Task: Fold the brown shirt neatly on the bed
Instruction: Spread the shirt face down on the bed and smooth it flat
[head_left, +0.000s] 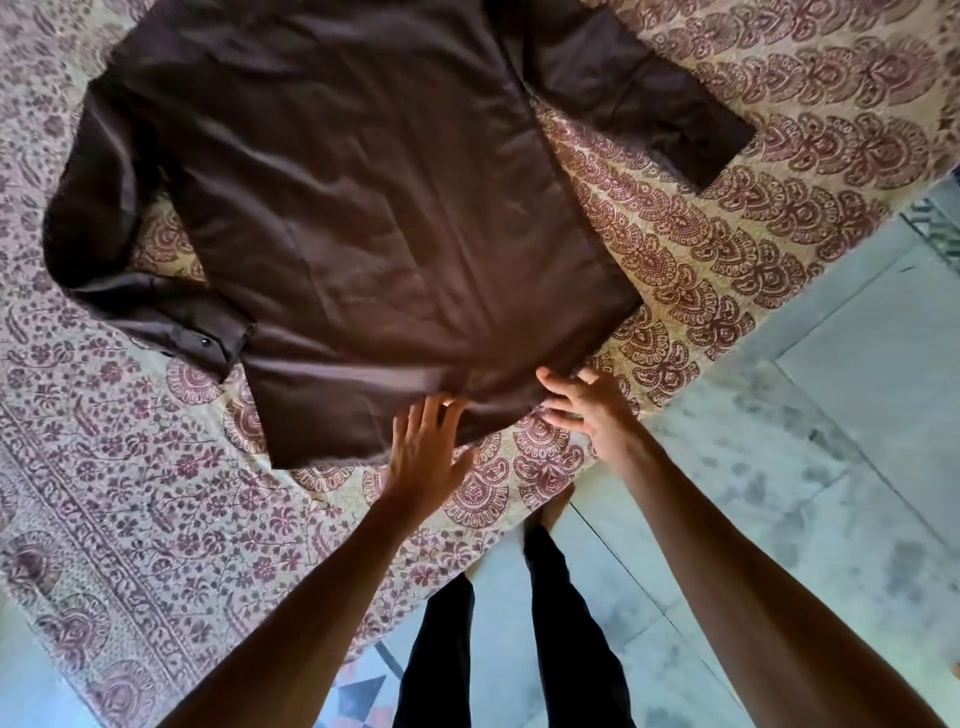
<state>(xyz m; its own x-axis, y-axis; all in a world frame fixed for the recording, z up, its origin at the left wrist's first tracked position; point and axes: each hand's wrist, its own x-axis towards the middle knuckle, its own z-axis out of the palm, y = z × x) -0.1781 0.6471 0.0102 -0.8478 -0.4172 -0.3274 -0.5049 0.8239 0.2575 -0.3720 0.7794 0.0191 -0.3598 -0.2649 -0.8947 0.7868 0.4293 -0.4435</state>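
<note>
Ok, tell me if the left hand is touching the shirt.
Touching. The head view shows the left hand lying flat with its fingertips on the shirt near its hem, no gap visible.

Brown shirt (363, 208), maroon-patterned bedspread (727, 234)

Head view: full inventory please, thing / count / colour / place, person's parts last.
brown shirt: 1, dark brown, spread flat on the bed, hem nearest the person
bedsheet: 1, cream with maroon floral print, covering the bed
floor: 1, pale grey-green tiles, right and below
left hand: 1, open, flat on the shirt's hem
right hand: 1, open, fingers at the hem's right corner
legs: 2, black trousers, standing at the bed's edge
</note>
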